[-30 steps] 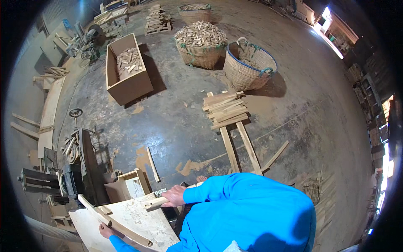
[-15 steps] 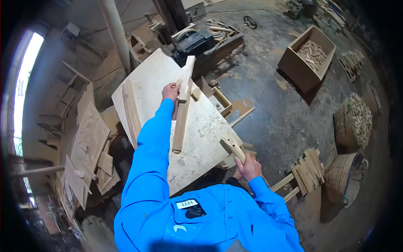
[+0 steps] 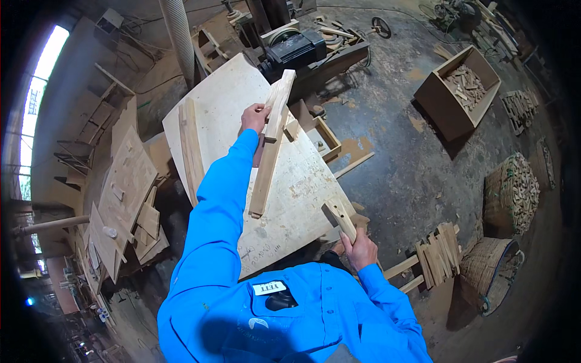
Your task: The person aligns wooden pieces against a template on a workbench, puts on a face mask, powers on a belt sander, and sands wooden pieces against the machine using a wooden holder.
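At the far part of a pale, slanted board table [image 3: 302, 199], my left hand [image 3: 254, 118] is closed at the left side of a light wooden block [image 3: 280, 103]. The block rests over a longer wooden strip [image 3: 264, 181], which runs toward me along the tabletop. A small wood piece [image 3: 292, 129] sticks out to the right of them. By the table's near right corner, my right hand [image 3: 361, 250] grips a short wooden piece [image 3: 341, 219] with dark holes in its upper face. My right fingers are wrapped round its near end.
Another wooden strip [image 3: 190, 151] lies along the table's left side. Beyond the table stands a machine with a dark motor [image 3: 296, 49]. To the right are a box of wood offcuts [image 3: 445, 97], a full basket [image 3: 508, 190], another basket [image 3: 484, 269] and stacked slats [image 3: 439, 254].
The whole view has shifted slightly, so the far table and machine sit a little higher and further right. Both hands keep their hold on the wood.
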Demonstrator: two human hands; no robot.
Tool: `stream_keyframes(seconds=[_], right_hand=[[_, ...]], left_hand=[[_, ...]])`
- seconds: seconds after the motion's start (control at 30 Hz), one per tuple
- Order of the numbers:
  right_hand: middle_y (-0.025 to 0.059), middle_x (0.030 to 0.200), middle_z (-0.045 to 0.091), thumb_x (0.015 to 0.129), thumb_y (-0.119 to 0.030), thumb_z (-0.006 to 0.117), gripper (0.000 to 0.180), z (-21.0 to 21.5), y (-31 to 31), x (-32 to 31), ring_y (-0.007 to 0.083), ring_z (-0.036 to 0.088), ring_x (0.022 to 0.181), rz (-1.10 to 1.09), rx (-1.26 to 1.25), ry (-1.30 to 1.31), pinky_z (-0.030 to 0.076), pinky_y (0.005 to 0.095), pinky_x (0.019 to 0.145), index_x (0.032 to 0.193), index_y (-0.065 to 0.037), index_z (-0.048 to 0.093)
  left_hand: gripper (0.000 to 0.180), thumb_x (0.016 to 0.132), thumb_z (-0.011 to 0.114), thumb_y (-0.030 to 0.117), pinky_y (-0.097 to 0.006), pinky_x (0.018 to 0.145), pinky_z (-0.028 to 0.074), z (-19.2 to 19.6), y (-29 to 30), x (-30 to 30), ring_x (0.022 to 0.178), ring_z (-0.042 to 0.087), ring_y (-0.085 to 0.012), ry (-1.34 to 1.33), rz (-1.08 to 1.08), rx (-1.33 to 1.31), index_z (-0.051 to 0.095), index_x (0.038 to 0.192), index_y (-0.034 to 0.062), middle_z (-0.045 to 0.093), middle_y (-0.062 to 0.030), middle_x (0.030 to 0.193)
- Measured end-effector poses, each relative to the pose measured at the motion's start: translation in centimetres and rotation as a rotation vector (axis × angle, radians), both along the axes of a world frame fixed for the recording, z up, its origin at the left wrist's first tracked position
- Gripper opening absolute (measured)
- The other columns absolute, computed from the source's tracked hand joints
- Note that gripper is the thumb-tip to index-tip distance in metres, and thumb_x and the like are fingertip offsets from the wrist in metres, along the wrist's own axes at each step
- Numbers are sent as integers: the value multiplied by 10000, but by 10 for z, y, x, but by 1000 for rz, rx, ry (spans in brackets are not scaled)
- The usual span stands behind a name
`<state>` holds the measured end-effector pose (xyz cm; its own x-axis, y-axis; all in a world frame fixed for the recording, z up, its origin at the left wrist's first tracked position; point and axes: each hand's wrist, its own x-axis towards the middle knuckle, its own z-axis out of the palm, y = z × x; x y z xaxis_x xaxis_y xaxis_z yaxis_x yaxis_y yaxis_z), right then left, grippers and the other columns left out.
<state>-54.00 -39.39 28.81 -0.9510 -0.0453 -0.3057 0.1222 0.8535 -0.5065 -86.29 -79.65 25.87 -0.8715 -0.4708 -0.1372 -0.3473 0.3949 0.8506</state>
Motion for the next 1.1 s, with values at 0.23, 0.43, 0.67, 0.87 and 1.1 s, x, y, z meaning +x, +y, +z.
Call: stream_keyframes(seconds=[0.23, 0.43, 0.67, 0.87, 1.1], right_hand=[[259, 846, 707, 970, -494, 658, 459, -3, -2, -4, 459, 701, 759, 23, 4, 22, 545, 557, 664, 988, -41, 588], [266, 873, 709, 975, -483, 652, 455, 3, -13, -19, 475, 697, 789, 42, -14, -23, 541, 569, 678, 1028, -36, 588], [279, 861, 703, 978, -480, 642, 452, -1, -38, -46, 487, 692, 797, 33, 6, 22, 526, 592, 676, 1007, -32, 583], [290, 847, 694, 996, -471, 626, 439, 3, -66, -77, 509, 679, 816, 33, 21, 14, 523, 595, 708, 1057, -36, 597], [290, 831, 690, 1001, -466, 621, 437, 7, -92, -110, 509, 678, 808, 21, 50, 3, 521, 594, 700, 990, -32, 571]], left_hand=[[363, 914, 760, 333, -361, 775, 579, -13, -7, -15, 812, 727, -214, 41, 11, -202, 767, 1194, 101, 775, -117, 954], [378, 920, 745, 348, -367, 815, 577, -10, -25, -26, 858, 740, -239, 52, 21, -272, 761, 1209, 107, 779, -135, 1001], [391, 912, 747, 349, -376, 868, 567, 3, -38, -52, 929, 741, -257, 16, 28, -235, 757, 1212, 98, 778, -150, 1038], [402, 903, 746, 367, -386, 896, 559, 5, -64, -82, 968, 742, -283, 26, 30, -240, 763, 1204, 99, 777, -163, 1072], [416, 890, 751, 405, -391, 918, 552, 6, -87, -117, 1000, 738, -298, 36, 6, -264, 772, 1193, 121, 777, -156, 1085]])
